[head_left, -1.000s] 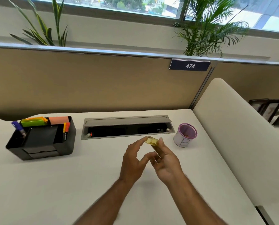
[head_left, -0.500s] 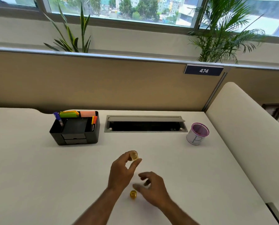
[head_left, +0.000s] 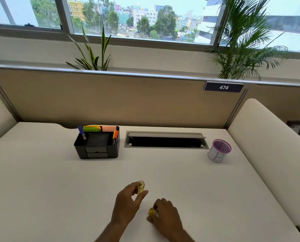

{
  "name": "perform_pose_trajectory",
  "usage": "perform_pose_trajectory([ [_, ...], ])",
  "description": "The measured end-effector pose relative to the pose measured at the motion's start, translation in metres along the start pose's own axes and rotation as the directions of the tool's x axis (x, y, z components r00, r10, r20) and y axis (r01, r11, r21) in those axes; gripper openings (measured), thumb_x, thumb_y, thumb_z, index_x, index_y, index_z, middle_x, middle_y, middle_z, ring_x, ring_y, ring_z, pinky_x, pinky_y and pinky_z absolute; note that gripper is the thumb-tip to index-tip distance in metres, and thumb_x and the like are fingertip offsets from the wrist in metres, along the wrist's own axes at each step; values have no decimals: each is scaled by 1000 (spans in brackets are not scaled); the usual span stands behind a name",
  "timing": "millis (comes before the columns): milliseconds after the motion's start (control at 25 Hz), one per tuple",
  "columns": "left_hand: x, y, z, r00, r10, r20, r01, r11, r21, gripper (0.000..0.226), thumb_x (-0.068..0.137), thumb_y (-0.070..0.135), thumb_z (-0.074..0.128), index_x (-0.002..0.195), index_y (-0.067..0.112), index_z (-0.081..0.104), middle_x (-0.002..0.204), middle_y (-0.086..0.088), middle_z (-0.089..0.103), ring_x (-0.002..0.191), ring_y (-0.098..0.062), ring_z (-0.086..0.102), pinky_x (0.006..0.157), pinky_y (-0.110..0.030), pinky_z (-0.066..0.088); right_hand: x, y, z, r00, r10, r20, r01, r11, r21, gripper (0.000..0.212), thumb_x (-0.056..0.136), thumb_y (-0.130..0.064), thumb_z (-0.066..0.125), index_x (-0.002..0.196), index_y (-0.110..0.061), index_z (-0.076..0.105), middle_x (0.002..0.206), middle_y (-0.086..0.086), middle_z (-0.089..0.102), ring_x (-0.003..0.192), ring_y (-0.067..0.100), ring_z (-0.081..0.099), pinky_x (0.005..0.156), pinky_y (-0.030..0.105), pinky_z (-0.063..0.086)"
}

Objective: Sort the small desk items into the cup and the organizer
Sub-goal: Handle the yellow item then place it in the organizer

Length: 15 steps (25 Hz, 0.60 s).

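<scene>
My left hand (head_left: 127, 203) pinches a small clear yellow tube (head_left: 140, 187) upright between thumb and fingers, near the desk's front middle. My right hand (head_left: 165, 217) rests on the desk just to the right, its fingers around a small yellow cap (head_left: 152, 211) that sits on the surface. The black organizer (head_left: 97, 145) stands at the back left with a blue pen, green and orange sticky pads and an orange marker in it. The white cup (head_left: 218, 151) with a purple rim and a letter B stands at the back right.
A grey cable hatch (head_left: 165, 140) lies open in the white desk (head_left: 49, 189) between organizer and cup. A tan partition (head_left: 128, 100) closes the back, a padded cream divider (head_left: 268, 145) the right side. Plants stand on the ledge behind.
The yellow item has come apart: my left hand now holds the tube, and the cap sits on the desk under my right hand. The view has pulled back and tilted up.
</scene>
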<state>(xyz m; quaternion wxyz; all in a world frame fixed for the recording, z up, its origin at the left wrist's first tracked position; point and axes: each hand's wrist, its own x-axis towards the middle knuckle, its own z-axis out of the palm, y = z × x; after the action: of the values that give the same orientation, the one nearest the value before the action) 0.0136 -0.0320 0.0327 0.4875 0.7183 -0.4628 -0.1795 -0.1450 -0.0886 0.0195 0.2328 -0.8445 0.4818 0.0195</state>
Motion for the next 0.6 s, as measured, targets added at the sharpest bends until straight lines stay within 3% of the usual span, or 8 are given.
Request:
perform_pose_trajectory([
  [160,-6,2,-1,999,41,-5,-41,999,10,31,79,34,79,107,29,68,94,18,71,87,-3,67,76,-27,60,-14,-7,-12,989,-22,-145,62,959,277,27,81,-39,69,103,-24,64,98,-7,70,90,9,63,82,27,54],
  [280,-7,6,-2,997,76,-9,-76,997,6,34,79,32,80,111,27,68,96,18,71,88,-3,67,78,-22,59,-17,-11,-39,926,-78,-370,235,886,400,28,76,-22,74,104,-19,75,87,-7,76,74,6,70,73,27,61],
  [400,-9,13,-2,994,105,-19,-105,994,15,34,79,29,80,111,27,69,95,17,71,87,-3,66,75,-19,57,-22,-19,-76,848,-181,-498,378,866,328,36,73,-23,74,108,-19,75,83,-7,73,69,7,66,66,23,58],
  [600,-11,26,-3,989,148,-2,-148,989,19,30,81,23,79,109,30,69,93,18,68,86,-5,63,68,-11,50,-26,-29,-114,847,-356,-396,420,903,86,33,75,-32,71,104,-20,65,78,-5,72,65,12,63,66,25,56],
])
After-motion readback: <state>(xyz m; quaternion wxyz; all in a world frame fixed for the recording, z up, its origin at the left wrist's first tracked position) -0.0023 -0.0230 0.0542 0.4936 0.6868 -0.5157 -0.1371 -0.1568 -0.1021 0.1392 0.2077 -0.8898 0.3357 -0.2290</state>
